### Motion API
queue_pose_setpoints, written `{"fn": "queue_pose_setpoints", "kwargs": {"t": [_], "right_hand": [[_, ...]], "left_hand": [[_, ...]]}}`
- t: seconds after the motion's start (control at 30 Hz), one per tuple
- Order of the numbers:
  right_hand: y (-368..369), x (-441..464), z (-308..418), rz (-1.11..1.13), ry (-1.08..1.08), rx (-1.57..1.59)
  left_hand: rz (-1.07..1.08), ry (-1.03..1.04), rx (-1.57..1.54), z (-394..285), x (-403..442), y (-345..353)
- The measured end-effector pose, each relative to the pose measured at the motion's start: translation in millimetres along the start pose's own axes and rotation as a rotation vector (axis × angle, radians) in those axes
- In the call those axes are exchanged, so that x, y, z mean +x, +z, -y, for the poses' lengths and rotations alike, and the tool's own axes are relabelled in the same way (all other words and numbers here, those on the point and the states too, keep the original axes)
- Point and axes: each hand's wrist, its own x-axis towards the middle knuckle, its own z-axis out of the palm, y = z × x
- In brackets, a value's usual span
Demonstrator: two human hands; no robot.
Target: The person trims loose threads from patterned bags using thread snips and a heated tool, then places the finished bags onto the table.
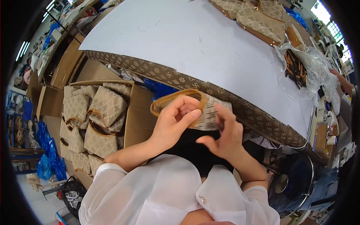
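At the frame's centre, we pinched the tan, band-like rim of a beige patterned fabric bag in our left hand, our right hand open beside it, apparently mid-handling, which seemingly called next for a steady left grip.

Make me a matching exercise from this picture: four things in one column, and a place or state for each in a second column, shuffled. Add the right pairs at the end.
Things:
1. trimmed piece
2. carton
3. fan
4. clear bag

Places and states:
A. low at the picture's right, dark and round
B. on top of the table, near its right end
C. pinched in the left hand
D. packed with patterned bags

Right pairs: 1-C, 2-D, 3-A, 4-B
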Motion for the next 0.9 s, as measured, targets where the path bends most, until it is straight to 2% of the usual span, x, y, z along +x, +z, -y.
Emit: {"fn": "queue_pose_setpoints", "kwargs": {"t": [0.1, 0.13, 0.23, 0.27, 0.37, 0.4, 0.5, 0.53, 0.63, 0.67, 0.77, 0.8, 0.9], "right_hand": [[13, -9, 9, -0.033, 0.167, -0.113], [17, -14, 6, -0.034, 0.173, -0.112], [28, -34, -8, -0.108, 0.141, 0.087], [27, -40, -10, -0.113, 0.151, 0.082], [24, -45, -9, -0.023, 0.238, 0.429], [23, -46, -10, -0.022, 0.241, 0.428], [22, -46, -19, -0.036, 0.288, 0.682], [22, -47, -21, -0.037, 0.297, 0.681], [28, -54, -25, 0.031, 0.404, 0.643], [28, -54, -26, 0.023, 0.416, 0.649], [14, -55, -30, 0.228, 0.215, 0.421], [14, -61, -32, 0.221, 0.232, 0.426], [14, -76, -40, 0.346, 0.003, 0.18]], "left_hand": [[0.102, -0.21, -0.451, -13, -9, 3], [0.104, -0.216, -0.45, -14, -11, -1], [0.14, 0.352, 0.586, -16, -9, -19], [0.151, 0.348, 0.583, -15, 0, -19], [0.406, 0.829, 0.82, -12, 50, -24], [0.407, 0.827, 0.817, -13, 58, -29], [0.8, 0.165, 0.368, -17, 75, -45], [0.804, 0.16, 0.362, -14, 75, -44], [0.702, -0.12, 0.279, -4, 71, -41], [0.709, -0.135, 0.28, 2, 70, -40], [0.666, -0.259, 0.181, 28, 63, -36], [0.676, -0.275, 0.18, 32, 60, -32], [0.679, -0.285, 0.085, 43, 51, -20]]}}
